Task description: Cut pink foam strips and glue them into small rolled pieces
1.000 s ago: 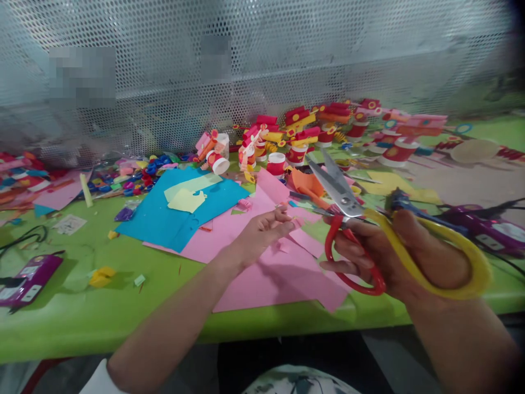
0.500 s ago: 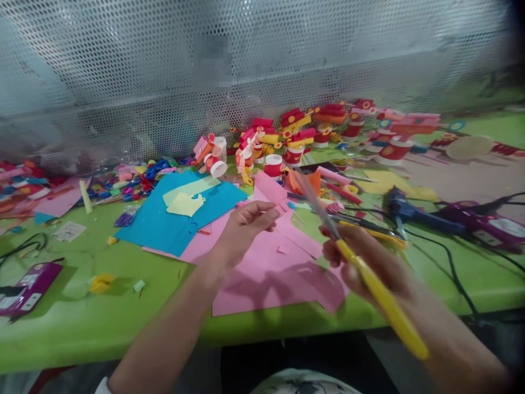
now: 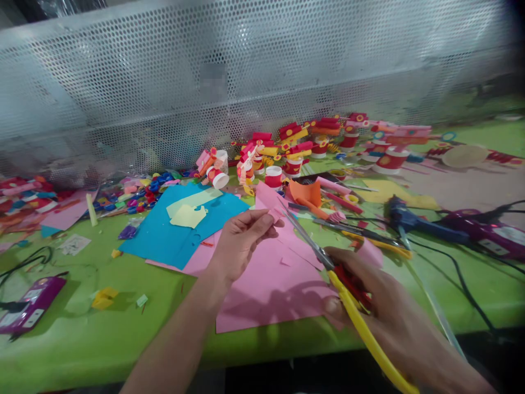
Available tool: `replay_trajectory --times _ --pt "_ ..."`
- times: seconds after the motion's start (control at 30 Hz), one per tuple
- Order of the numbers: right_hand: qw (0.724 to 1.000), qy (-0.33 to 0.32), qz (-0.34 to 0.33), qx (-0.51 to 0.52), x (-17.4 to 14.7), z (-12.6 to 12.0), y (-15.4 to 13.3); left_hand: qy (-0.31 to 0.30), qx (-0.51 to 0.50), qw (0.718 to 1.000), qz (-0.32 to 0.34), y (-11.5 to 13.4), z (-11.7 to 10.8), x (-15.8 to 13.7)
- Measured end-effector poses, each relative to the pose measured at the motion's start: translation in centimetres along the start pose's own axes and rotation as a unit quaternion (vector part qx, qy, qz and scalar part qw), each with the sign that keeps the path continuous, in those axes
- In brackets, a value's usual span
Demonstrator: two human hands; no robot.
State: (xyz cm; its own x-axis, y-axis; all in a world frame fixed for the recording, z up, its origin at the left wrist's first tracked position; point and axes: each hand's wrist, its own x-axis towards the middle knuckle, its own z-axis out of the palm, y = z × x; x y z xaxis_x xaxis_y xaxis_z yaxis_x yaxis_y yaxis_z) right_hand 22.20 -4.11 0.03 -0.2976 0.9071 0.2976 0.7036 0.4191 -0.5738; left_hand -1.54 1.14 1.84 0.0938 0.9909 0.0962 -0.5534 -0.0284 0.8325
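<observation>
My left hand (image 3: 248, 235) is closed in a pinch above a pink sheet (image 3: 266, 295). Whatever lies between its thumb and forefinger blends with the pink behind, so I cannot make it out. Scissors (image 3: 303, 235) with yellow and red handles are in my right hand (image 3: 381, 295), its fingers around the grips. Their blades point up and left, the tips close to my left fingertips. Left of the pink sheet, a blue sheet (image 3: 147, 232) carries pale yellow cut pieces (image 3: 188, 217). A curled pink piece (image 3: 370, 253) shows just beyond my right hand.
Red and white cup models (image 3: 295, 164) stand along the back, before a perforated metal panel (image 3: 164, 82). To the right lie a blue glue gun (image 3: 422, 221), a purple device (image 3: 484, 232) and black cables. Another purple device (image 3: 33, 303) lies left on the green table (image 3: 82, 355).
My right hand has shifted its grip on the scissors, and their blades now point more toward my left fingertips. My left hand keeps its pinch. The view has tilted slightly upward.
</observation>
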Motion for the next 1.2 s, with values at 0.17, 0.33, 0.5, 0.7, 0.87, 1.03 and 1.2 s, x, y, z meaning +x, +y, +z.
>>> replay_trajectory --times 0.17,0.33,0.5,0.7,0.87,1.03,1.2 --pt "1.000 0.016 0.002 -0.016 0.6 -0.4 -0.6 -0.023 0.019 1.000 0.006 -0.4 -0.3 0.0" --pt "0.999 0.023 -0.021 -0.025 0.8 -0.6 -0.9 -0.024 0.031 0.999 0.007 -0.7 -0.5 0.0" --pt "0.998 0.042 -0.045 -0.027 0.6 -0.4 -0.3 -0.012 0.052 0.999 -0.001 -0.6 -0.5 0.0" --pt "0.998 0.046 -0.049 -0.020 0.5 -0.2 0.2 -0.002 0.070 0.998 -0.002 -0.5 -0.2 -0.1" --pt "0.998 0.044 -0.038 -0.025 0.3 0.0 0.7 -0.003 0.080 0.997 0.004 -0.4 -0.1 -0.2" --pt "0.997 0.053 -0.046 -0.035 0.3 0.0 1.0 0.003 0.094 0.996 0.000 -0.5 0.0 -0.2" --pt "0.997 0.046 -0.038 -0.038 0.5 -0.4 0.5 0.002 0.090 0.996 0.003 -0.5 0.0 -0.2"
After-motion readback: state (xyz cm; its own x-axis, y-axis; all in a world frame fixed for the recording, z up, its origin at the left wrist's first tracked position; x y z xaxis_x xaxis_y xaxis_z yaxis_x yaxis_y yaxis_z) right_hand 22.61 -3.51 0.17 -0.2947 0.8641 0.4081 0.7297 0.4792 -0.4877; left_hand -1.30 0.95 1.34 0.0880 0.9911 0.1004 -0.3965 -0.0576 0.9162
